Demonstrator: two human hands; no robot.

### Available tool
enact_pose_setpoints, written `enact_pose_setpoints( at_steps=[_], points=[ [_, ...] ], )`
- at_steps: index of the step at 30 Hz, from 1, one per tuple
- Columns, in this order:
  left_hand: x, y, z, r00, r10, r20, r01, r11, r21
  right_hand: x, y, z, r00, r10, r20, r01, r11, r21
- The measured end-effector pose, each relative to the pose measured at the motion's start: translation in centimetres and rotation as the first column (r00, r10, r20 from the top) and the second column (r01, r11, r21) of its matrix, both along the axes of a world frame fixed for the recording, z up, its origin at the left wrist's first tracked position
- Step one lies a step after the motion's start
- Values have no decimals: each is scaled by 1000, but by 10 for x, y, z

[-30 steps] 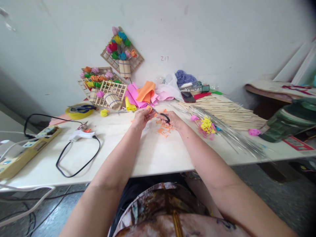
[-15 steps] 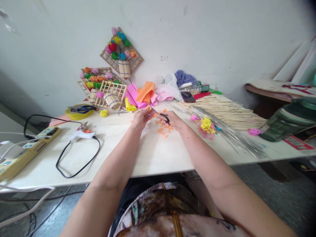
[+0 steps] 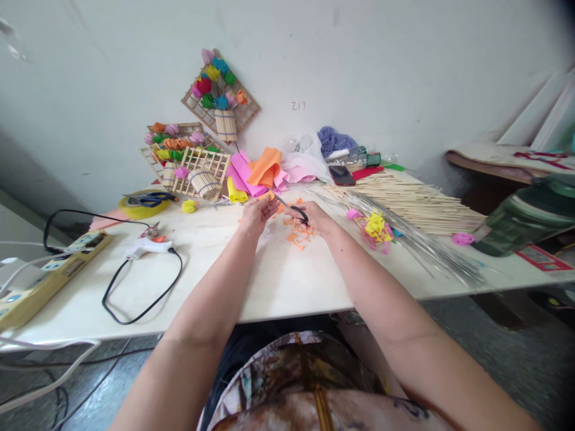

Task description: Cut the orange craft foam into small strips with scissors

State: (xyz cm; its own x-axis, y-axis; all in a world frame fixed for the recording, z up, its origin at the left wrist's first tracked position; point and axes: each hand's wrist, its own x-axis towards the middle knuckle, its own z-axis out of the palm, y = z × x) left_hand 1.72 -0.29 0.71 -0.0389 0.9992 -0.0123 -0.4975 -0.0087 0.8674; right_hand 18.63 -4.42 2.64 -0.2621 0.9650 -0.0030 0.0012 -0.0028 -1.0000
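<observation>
My right hand (image 3: 314, 218) is closed round the black handles of a pair of scissors (image 3: 298, 214), whose blades point up and left toward my other hand. Between the closed fingers of my left hand (image 3: 259, 212) is a small piece of orange crepe paper (image 3: 268, 196), mostly hidden by them. The blade tips are right by this piece. Orange paper scraps (image 3: 297, 238) lie on the table beneath and between both hands.
Behind my hands are folded crepe paper sheets (image 3: 265, 167) and stick frames with paper flowers (image 3: 204, 170). To the right lie thin wooden sticks (image 3: 404, 200), wires (image 3: 417, 245) and a green bottle (image 3: 525, 215). A glue gun (image 3: 150, 246) and power strip (image 3: 54, 278) are left.
Almost nothing differs. Both hands, the scissors and the orange paper stay in nearly the same place; the whole view has shifted very slightly.
</observation>
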Motion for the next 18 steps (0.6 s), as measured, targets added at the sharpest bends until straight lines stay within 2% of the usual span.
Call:
enact_pose_setpoints(
  at_steps=[18],
  points=[
    [7,-1,1,999,-36,-36,35,999,-26,-3,1,-6,996,-7,-89,4,1000,-31]
  ],
)
